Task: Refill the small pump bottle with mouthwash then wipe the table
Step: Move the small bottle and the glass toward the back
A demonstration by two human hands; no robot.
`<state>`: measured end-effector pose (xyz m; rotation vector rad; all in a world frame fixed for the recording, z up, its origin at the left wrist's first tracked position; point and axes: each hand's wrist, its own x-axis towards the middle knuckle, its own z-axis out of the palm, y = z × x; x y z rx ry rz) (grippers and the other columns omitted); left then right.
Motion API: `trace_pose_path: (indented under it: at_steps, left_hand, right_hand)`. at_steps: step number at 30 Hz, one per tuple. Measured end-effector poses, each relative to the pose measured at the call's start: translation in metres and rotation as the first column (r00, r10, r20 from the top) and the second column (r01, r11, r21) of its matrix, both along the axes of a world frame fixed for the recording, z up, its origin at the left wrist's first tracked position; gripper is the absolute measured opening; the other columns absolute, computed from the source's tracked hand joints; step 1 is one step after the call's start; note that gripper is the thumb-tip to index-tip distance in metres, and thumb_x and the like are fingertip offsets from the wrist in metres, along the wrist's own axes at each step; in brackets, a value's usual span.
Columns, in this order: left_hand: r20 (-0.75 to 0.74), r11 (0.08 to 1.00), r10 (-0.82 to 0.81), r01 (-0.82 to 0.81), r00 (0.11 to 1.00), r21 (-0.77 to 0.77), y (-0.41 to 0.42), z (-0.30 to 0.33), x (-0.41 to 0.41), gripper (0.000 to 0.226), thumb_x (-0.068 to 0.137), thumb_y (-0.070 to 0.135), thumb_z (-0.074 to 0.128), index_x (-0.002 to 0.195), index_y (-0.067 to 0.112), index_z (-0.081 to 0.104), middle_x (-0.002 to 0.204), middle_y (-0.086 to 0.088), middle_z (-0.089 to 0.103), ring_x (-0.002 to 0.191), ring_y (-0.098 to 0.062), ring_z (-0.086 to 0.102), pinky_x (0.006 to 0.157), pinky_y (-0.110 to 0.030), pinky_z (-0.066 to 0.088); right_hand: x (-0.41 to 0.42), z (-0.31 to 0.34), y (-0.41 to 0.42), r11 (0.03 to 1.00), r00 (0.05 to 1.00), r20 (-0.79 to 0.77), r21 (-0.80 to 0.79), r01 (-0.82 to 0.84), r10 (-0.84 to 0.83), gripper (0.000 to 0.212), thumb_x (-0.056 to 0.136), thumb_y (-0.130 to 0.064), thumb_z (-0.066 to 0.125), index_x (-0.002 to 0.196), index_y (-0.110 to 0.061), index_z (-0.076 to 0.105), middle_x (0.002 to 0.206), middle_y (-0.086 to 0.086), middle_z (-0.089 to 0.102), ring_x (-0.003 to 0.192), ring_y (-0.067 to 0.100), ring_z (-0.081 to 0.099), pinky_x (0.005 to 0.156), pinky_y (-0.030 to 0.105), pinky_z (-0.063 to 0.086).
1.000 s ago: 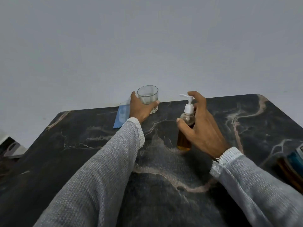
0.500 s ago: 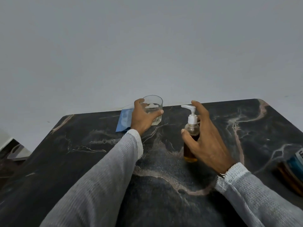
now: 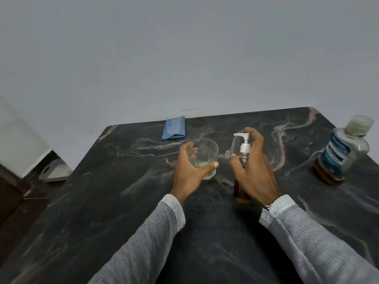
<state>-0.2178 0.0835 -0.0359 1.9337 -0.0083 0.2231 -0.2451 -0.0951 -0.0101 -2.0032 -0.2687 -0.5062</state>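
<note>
The small pump bottle [image 3: 244, 152], clear with amber liquid and a white pump, stands upright on the dark marble table [image 3: 102, 201]. My right hand [image 3: 254, 173] wraps around it, index finger at the pump head. My left hand [image 3: 188, 173] grips a clear drinking glass [image 3: 207, 154] just left of the bottle; a little pale liquid lies at its bottom. The large mouthwash bottle [image 3: 342, 152], capped, with a blue label and a low level of amber liquid, stands at the right edge. A folded blue cloth [image 3: 174, 128] lies at the far edge.
A grey wall rises behind the table. To the left, below the table, a white tray-like object [image 3: 55, 171] lies on the floor beside a dark wooden piece [image 3: 10, 189]. Open tabletop stretches in front of my arms.
My left hand has drawn the glass from beside the blue cloth toward me, next to the pump bottle. The view has tilted down, bringing the mouthwash bottle into sight.
</note>
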Motion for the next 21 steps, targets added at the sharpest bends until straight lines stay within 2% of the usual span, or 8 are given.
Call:
trace_pose_path:
  at_steps: [2,4,6,8,10,14,18,21]
  left_hand:
    - [0.001,1.000,0.005,-0.005,1.000,0.006,-0.002,-0.002,-0.017,0.092,0.060,0.036,0.090,0.136,0.030,0.037,0.121,0.014,0.056,0.109,0.000,0.053,0.090,-0.016,0.042]
    - [0.011,1.000,0.012,-0.012,1.000,0.001,-0.005,-0.004,-0.028,0.094,0.060,0.034,0.091,0.136,0.028,0.037,0.121,0.013,0.056,0.110,-0.001,0.054,0.089,-0.012,0.041]
    - [0.017,1.000,0.020,-0.020,1.000,-0.003,-0.006,-0.004,-0.036,0.097,0.059,0.037,0.091,0.138,0.026,0.036,0.120,0.014,0.057,0.109,0.001,0.054,0.089,-0.014,0.042]
    - [0.016,1.000,0.019,-0.019,1.000,-0.001,-0.007,-0.005,-0.040,0.098,0.059,0.039,0.089,0.140,0.025,0.036,0.116,0.019,0.056,0.107,0.005,0.054,0.087,-0.012,0.042]
    - [0.011,1.000,0.017,-0.018,1.000,0.008,-0.006,-0.006,-0.042,0.097,0.061,0.039,0.087,0.141,0.025,0.035,0.111,0.024,0.056,0.106,0.005,0.056,0.086,-0.013,0.043]
    - [-0.009,0.999,0.033,-0.032,0.999,0.041,-0.004,-0.005,-0.045,0.100,0.059,0.050,0.083,0.142,0.027,0.032,0.114,0.021,0.055,0.099,0.004,0.056,0.078,-0.009,0.039]
    - [-0.026,0.997,0.030,-0.028,0.999,0.078,-0.003,-0.002,-0.047,0.101,0.055,0.058,0.079,0.139,0.030,0.031,0.121,0.017,0.057,0.095,0.005,0.054,0.074,-0.007,0.036]
    - [-0.028,0.996,0.025,-0.023,0.999,0.092,-0.002,-0.004,-0.047,0.100,0.058,0.055,0.081,0.140,0.029,0.031,0.130,0.009,0.058,0.105,-0.003,0.054,0.084,-0.017,0.038]
  right_hand:
    - [-0.012,0.002,0.005,1.000,1.000,0.001,-0.014,-0.008,0.008,0.065,0.090,-0.016,0.058,0.137,-0.037,0.018,0.082,-0.004,0.063,0.063,0.010,0.064,0.060,0.035,0.058]
    - [-0.021,0.003,0.008,0.998,1.000,0.019,-0.057,-0.024,0.025,0.063,0.091,-0.020,0.057,0.137,-0.036,0.018,0.083,-0.007,0.063,0.064,0.006,0.064,0.058,0.025,0.056]
    - [-0.031,0.004,0.012,0.993,0.997,0.031,-0.106,-0.060,0.064,0.062,0.091,-0.022,0.056,0.138,-0.034,0.018,0.080,-0.010,0.063,0.065,0.002,0.063,0.056,0.015,0.051]
    - [-0.038,0.005,0.017,0.982,0.995,0.034,-0.169,-0.085,0.092,0.059,0.091,-0.023,0.056,0.137,-0.032,0.021,0.075,-0.013,0.062,0.063,0.002,0.062,0.052,0.011,0.044]
    - [-0.043,0.006,0.021,0.973,0.993,0.053,-0.212,-0.089,0.103,0.054,0.090,-0.022,0.055,0.134,-0.031,0.025,0.078,-0.015,0.061,0.063,0.002,0.060,0.056,0.015,0.041]
    - [-0.048,0.010,0.029,0.968,0.990,0.098,-0.238,-0.076,0.102,0.047,0.092,-0.024,0.052,0.132,-0.029,0.027,0.094,-0.008,0.062,0.071,0.010,0.061,0.066,0.029,0.049]
    - [-0.046,0.014,0.036,0.958,0.987,0.129,-0.280,-0.059,0.098,0.045,0.094,-0.026,0.048,0.132,-0.029,0.025,0.095,-0.005,0.061,0.072,0.012,0.060,0.067,0.029,0.048]
    - [-0.042,0.015,0.037,0.954,0.986,0.134,-0.293,-0.059,0.102,0.041,0.095,-0.025,0.045,0.131,-0.028,0.026,0.089,-0.006,0.060,0.067,0.008,0.057,0.063,0.025,0.044]
